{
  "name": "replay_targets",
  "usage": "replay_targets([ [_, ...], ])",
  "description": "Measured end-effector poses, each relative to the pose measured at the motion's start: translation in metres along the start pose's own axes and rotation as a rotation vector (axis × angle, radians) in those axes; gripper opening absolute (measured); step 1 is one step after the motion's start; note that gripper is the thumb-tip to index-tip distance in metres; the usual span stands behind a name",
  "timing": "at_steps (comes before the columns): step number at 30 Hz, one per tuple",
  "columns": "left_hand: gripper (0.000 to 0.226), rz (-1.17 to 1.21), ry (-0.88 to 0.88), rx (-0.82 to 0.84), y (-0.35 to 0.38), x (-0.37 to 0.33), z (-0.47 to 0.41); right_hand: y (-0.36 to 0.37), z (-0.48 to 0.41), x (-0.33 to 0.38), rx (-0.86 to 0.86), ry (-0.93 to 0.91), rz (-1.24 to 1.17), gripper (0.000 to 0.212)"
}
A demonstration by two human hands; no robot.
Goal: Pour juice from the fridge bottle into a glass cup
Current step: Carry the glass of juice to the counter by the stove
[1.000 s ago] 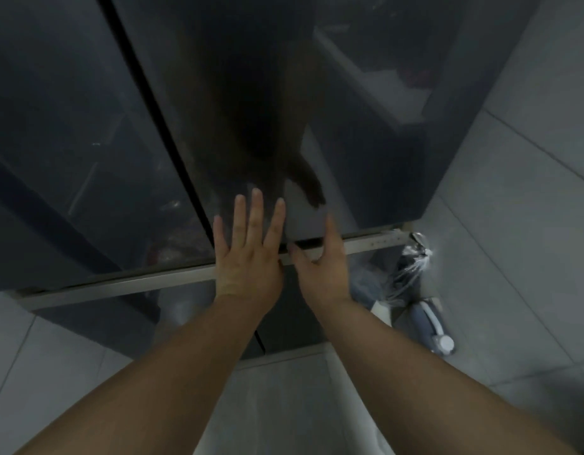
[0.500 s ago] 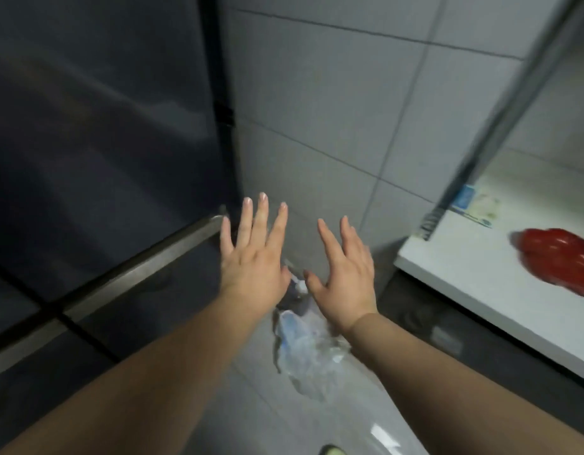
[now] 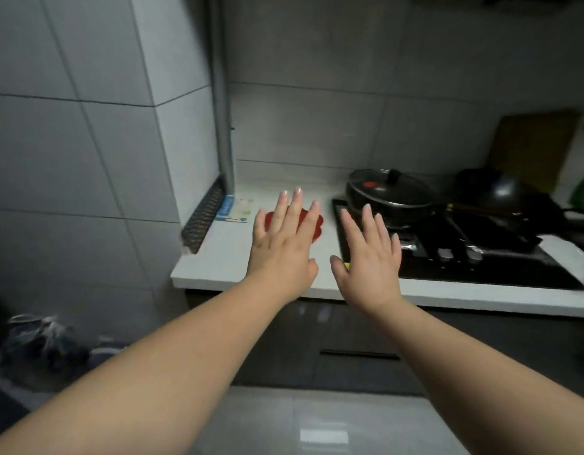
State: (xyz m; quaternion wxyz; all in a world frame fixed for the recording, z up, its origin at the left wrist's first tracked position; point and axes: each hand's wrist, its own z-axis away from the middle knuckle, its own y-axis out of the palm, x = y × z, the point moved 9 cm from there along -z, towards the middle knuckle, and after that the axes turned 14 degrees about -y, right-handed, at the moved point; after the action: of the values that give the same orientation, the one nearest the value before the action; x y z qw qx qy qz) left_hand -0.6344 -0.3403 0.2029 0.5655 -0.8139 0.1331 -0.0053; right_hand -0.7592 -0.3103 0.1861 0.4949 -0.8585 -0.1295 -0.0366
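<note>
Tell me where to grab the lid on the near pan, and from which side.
Pinch the black knob at the centre of the lid, coming straight down from above. The lid sits level on the pan, so the raised knob is probably the only part fingers can close round.

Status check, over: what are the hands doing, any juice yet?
Both empty: left hand open, right hand open. No bottle or glass in view. Ahead: counter, red mat, lidded pan.
</note>
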Motion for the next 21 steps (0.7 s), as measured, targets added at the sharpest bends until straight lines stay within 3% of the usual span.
replay_targets([
  [7,0.093,0.028,0.285,-0.072,0.027,-0.277,-0.007,-0.121,0.056,-0.218,-0.105,0.153,0.149,0.076],
  [11,0.094,0.112,0.353,-0.039,0.037,-0.410,-0.005,-0.182,0.104,-0.336,-0.100,0.273,0.223,0.078],
  [21,0.083,0.336,0.453,0.148,0.071,-0.621,-0.037,-0.257,0.150,-0.542,-0.106,0.496,0.291,0.078],
])
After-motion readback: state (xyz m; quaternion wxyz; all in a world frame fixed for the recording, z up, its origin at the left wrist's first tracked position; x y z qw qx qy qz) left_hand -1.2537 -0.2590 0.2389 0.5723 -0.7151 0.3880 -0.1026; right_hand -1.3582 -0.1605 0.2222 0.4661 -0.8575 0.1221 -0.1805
